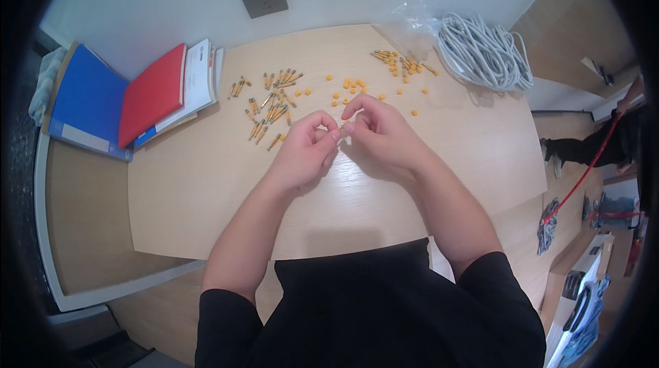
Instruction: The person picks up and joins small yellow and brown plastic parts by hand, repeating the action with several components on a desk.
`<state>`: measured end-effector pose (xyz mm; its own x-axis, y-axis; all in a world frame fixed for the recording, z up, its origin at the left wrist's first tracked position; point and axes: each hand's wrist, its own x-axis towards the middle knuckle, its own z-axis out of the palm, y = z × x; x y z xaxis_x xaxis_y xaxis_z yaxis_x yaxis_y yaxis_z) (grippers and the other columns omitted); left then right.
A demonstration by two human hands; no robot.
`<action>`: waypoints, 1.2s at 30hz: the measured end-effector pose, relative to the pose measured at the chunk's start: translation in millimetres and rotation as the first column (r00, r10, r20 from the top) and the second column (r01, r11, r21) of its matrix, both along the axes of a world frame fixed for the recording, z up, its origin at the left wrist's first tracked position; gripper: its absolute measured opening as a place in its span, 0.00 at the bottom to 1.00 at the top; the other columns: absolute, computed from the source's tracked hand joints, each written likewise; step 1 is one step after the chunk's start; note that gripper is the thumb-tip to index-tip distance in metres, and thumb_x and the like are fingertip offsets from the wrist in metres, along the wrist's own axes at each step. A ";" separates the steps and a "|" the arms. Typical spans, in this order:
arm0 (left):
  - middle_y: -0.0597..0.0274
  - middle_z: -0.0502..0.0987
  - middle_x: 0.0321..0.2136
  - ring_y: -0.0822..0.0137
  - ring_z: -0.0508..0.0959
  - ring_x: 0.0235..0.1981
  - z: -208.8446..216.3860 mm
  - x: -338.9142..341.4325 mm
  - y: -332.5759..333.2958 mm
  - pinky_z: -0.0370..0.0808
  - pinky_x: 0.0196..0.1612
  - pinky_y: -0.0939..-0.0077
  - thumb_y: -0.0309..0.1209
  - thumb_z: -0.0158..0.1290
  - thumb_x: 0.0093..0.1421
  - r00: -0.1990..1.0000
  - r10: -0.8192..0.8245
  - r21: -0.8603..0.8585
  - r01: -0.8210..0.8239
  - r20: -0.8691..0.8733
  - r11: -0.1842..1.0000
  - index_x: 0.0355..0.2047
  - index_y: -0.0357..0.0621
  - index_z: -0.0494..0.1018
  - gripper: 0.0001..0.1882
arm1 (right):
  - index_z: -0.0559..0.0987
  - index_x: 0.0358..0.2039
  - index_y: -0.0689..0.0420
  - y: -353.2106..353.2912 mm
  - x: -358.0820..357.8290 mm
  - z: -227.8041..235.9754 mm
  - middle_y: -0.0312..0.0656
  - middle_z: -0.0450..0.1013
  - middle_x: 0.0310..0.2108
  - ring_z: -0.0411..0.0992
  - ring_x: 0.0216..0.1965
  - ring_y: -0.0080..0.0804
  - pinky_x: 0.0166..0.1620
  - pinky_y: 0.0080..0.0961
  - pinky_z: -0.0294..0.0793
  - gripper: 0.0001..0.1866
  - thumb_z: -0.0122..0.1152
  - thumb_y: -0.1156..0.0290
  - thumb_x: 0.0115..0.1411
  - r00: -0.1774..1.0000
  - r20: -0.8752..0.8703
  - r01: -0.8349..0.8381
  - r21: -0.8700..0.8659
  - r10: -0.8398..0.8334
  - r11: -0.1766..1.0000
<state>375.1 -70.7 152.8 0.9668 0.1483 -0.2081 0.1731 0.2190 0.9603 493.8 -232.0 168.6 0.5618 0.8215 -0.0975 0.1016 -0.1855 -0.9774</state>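
Over the middle of the table, my left hand (pixel 307 150) and my right hand (pixel 386 133) meet fingertip to fingertip. Both are closed in a pinch on one small yellow-and-metal piece (pixel 342 125), mostly covered by the fingers. Left of and beyond my left hand lies a loose spread of slim yellow pieces with dark metal ends (pixel 276 101). Small yellow caps (pixel 353 84) are scattered just beyond my right hand. Farther right, a second heap of the slim pieces (pixel 408 66) lies with some caps among them.
A coil of grey cable (pixel 480 52) and a clear plastic bag (pixel 410 25) sit at the table's back right. Blue (pixel 88 97) and red folders (pixel 154 97) stand at the left. On the right, a person holds a red-handled mop (pixel 549 224) on the floor.
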 end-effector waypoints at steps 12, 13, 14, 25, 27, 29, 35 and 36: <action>0.73 0.69 0.14 0.82 0.63 0.12 7.8 2.0 -1.5 0.55 0.14 0.83 0.29 0.51 0.72 0.998 0.014 0.043 -0.011 -0.063 0.999 0.37 0.45 0.70 0.05 | 0.78 0.36 0.62 -6.4 7.1 -4.2 0.35 0.69 0.21 0.64 0.25 0.21 0.30 0.25 0.66 0.11 0.57 0.67 0.70 0.994 0.095 -0.058 0.001 0.057 0.998; 0.72 0.69 0.15 0.82 0.63 0.12 7.3 2.6 -1.7 0.55 0.14 0.83 0.29 0.51 0.72 0.997 0.011 0.040 -0.008 -0.072 0.999 0.37 0.45 0.70 0.05 | 0.78 0.36 0.62 -4.8 6.9 -9.1 0.35 0.69 0.21 0.64 0.25 0.21 0.30 0.25 0.66 0.11 0.57 0.67 0.70 0.994 0.095 -0.058 0.002 0.058 0.998; 0.72 0.69 0.15 0.82 0.63 0.12 7.1 2.8 -2.1 0.55 0.14 0.83 0.29 0.51 0.72 0.997 0.012 0.041 -0.009 -0.071 0.999 0.37 0.45 0.70 0.05 | 0.78 0.36 0.62 -2.7 5.4 -13.5 0.34 0.68 0.21 0.63 0.25 0.20 0.30 0.25 0.66 0.10 0.57 0.67 0.70 0.992 0.123 -0.019 0.006 0.018 1.000; 0.72 0.68 0.15 0.82 0.63 0.13 7.8 2.8 -2.8 0.55 0.14 0.83 0.27 0.48 0.74 0.998 0.041 -0.009 -0.042 -0.052 0.999 0.36 0.45 0.69 0.06 | 0.78 0.36 0.61 -0.4 0.6 -11.8 0.33 0.68 0.21 0.62 0.25 0.19 0.30 0.24 0.65 0.08 0.58 0.70 0.69 0.993 0.113 -0.046 0.010 0.045 0.999; 0.72 0.68 0.15 0.82 0.62 0.13 10.3 1.3 -3.1 0.55 0.14 0.83 0.28 0.48 0.74 0.998 0.039 -0.015 -0.040 -0.054 0.999 0.36 0.45 0.69 0.06 | 0.78 0.36 0.61 1.6 -4.4 -1.8 0.31 0.67 0.20 0.61 0.24 0.18 0.29 0.24 0.64 0.07 0.59 0.70 0.69 0.990 -0.134 0.054 0.009 -0.053 0.998; 0.72 0.67 0.15 0.82 0.62 0.13 10.8 0.7 -2.3 0.55 0.14 0.82 0.28 0.48 0.74 0.998 0.038 -0.018 -0.039 -0.054 0.999 0.36 0.45 0.69 0.06 | 0.78 0.36 0.61 0.0 -0.7 0.2 0.31 0.67 0.20 0.61 0.24 0.18 0.29 0.24 0.64 0.07 0.58 0.70 0.69 0.998 -0.069 0.007 -0.009 -0.008 1.000; 0.72 0.68 0.15 0.81 0.62 0.13 10.5 3.5 -3.0 0.54 0.14 0.83 0.30 0.47 0.75 0.997 0.050 0.018 -0.049 -0.063 0.999 0.35 0.45 0.69 0.08 | 0.78 0.35 0.61 0.1 2.7 -16.5 0.31 0.67 0.19 0.60 0.23 0.17 0.27 0.23 0.62 0.08 0.59 0.70 0.69 0.999 0.049 -0.014 0.035 0.012 0.999; 0.72 0.68 0.15 0.82 0.62 0.13 12.1 3.9 -4.6 0.54 0.14 0.83 0.30 0.47 0.75 0.996 0.056 0.040 -0.053 -0.065 0.998 0.35 0.45 0.69 0.08 | 0.78 0.36 0.61 0.5 3.4 -19.6 0.30 0.66 0.18 0.59 0.22 0.16 0.26 0.22 0.61 0.06 0.60 0.71 0.68 0.994 0.112 -0.008 0.075 -0.001 0.997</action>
